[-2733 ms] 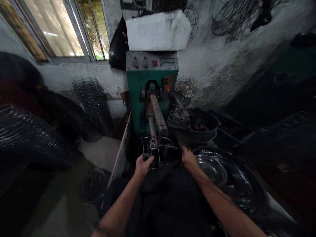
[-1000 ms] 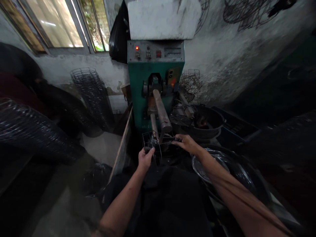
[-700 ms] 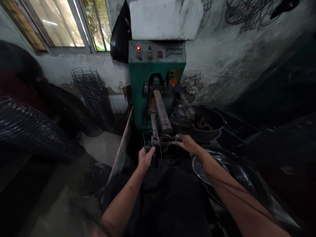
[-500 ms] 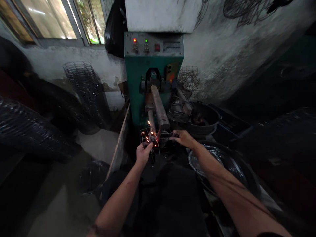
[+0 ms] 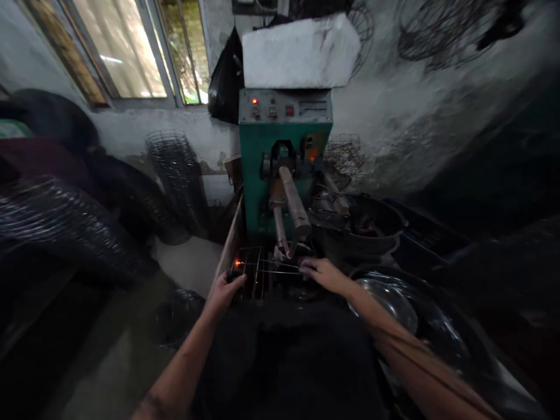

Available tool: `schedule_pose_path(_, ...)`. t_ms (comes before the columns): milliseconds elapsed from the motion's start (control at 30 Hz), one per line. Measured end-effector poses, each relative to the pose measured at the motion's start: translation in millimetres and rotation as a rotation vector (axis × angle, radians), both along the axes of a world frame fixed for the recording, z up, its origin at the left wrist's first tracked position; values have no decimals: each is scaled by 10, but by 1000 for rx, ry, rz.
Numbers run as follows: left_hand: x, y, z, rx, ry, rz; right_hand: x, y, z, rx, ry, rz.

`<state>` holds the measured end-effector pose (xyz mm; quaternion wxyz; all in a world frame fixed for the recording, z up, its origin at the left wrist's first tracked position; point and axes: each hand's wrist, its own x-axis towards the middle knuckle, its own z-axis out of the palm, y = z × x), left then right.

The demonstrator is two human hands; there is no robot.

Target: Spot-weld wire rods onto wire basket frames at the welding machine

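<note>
A green spot welder (image 5: pixel 256 181) stands ahead with two electrode arms reaching forward, the thicker upper arm (image 5: pixel 295 201) over the thinner lower one (image 5: pixel 280 228). Below and left of their tips is a small wire frame (image 5: pixel 261 271), with an orange glow at its left side. My left hand (image 5: pixel 227 287) is closed on the frame's left edge. My right hand (image 5: pixel 321 273), fingers pinched, grips the right end of thin wires that run across to the frame. A red lamp is lit on the welder's panel (image 5: pixel 286 107).
A round black basin (image 5: pixel 376 233) and a large tub (image 5: pixel 441 309) holding shiny round pieces are at the right. Stacked wire baskets (image 5: pixel 175 175) lean by the wall, with more bundles (image 5: pixel 65 221) at far left. A wooden board (image 5: pixel 228 233) slants beside the welder.
The wire frame and my left hand have moved left and down, away from the electrode tips. The sparks have shrunk to a small glow, and the green lamp is off. The view has shifted.
</note>
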<state>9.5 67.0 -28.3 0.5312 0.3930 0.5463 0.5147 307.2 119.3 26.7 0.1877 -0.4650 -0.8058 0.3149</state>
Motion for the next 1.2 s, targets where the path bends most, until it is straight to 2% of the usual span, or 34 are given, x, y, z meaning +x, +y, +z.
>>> schedule_pose_path(100, -403, -290, 87, 38, 185, 174, -442, -219, -54, -71, 176, -53)
schedule_pose_path(200, -642, -662, 75, 82, 501, 277, -844, -455, -118, -166, 231, -65)
schedule_pose_path(333, -757, -1136, -99, 53, 942, 350, -1153, -741, -175, -261, 271, -36)
schedule_pose_path(433, -745, -1338, -223, 19, 1097, 419, -1208, -878, -168, -297, 272, 23)
schedule_pose_path(533, -723, -1412, -254, 64, 1095, 437, -1179, -955, -133, -305, 247, 89)
schedule_pose_path(633, -727, -1453, -210, 126, 1026, 392, -1136, -1020, -108, -302, 224, 136)
schedule_pose_path(800, -725, -1494, -88, 32, 979, 350, -1144, -1144, -114, -256, 217, 112)
schedule_pose_path(967, -609, -1416, -11, -52, 986, 505, -1191, -1279, -113, -257, 199, 99)
schedule_pose_path(1067, -554, -1377, -34, -2, 990, 547, -1166, -1366, -108, -273, 187, 105)
schedule_pose_path(1200, -597, -1377, -159, 143, 1058, 470, -1082, -1433, -130, -285, 190, 143)
